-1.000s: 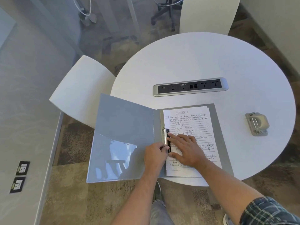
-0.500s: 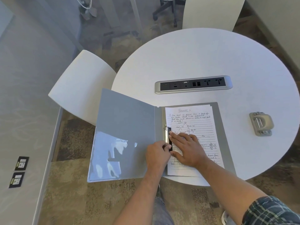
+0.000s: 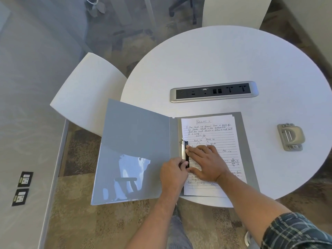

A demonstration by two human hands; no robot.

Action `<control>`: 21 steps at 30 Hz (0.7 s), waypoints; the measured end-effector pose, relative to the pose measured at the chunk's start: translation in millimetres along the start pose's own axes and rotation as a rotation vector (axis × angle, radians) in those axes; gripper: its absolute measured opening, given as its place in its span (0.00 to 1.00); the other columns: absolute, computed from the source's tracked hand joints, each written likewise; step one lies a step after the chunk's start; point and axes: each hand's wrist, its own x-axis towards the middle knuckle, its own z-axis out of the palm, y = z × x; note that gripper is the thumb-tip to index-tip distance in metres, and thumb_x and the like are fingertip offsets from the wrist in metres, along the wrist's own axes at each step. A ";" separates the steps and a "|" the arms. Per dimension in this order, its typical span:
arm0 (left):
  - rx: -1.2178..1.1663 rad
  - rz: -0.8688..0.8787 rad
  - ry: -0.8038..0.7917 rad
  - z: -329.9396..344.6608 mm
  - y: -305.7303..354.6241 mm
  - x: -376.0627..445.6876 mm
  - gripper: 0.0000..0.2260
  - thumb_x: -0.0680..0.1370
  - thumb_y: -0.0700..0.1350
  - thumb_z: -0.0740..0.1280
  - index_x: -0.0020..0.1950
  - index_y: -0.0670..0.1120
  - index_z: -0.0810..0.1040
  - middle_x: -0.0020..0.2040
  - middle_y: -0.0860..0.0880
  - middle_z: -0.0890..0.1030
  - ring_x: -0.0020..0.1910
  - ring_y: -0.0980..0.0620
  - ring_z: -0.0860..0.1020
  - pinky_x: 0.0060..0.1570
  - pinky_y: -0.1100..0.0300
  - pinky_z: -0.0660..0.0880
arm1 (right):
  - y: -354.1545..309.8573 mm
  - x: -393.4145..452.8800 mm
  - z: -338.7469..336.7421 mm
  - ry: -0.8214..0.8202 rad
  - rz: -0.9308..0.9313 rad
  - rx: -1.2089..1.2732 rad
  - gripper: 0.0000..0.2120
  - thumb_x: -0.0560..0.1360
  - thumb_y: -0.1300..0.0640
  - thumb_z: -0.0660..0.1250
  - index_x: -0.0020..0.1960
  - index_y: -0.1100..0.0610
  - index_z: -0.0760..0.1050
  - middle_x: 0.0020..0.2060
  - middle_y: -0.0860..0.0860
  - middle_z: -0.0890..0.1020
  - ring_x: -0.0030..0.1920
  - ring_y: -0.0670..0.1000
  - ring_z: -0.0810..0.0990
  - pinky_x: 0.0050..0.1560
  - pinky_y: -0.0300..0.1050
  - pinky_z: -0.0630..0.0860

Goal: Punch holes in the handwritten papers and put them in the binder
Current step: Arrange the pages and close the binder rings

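A grey binder [image 3: 136, 141] lies open at the near edge of the round white table [image 3: 224, 56], its left cover hanging past the rim. Handwritten lined papers [image 3: 210, 130] rest on its right half, against the metal clip [image 3: 183, 150] at the spine. My left hand [image 3: 173, 174] pinches the lower end of the clip with closed fingers. My right hand [image 3: 206, 163] lies flat on the papers, fingertips against the clip's black bar. A beige hole punch [image 3: 290, 137] sits apart at the right of the table.
A silver power and socket strip [image 3: 213, 91] is set into the table beyond the binder. One white chair [image 3: 86, 94] stands at the left and another [image 3: 233, 11] at the far side. Carpet and my legs show below the table edge.
Both hands stay at the clip with only slight finger shifts. The view has drifted a little, so the table sits lower and more to the right.
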 end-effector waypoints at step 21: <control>-0.006 -0.005 0.053 5.8 4.8 -6.0 0.07 0.80 0.49 0.69 0.46 0.50 0.85 0.40 0.55 0.83 0.37 0.56 0.79 0.38 0.56 0.79 | 2.9 5.4 -0.8 -0.102 0.059 0.003 0.30 0.79 0.37 0.58 0.75 0.52 0.71 0.76 0.45 0.70 0.64 0.54 0.75 0.64 0.58 0.70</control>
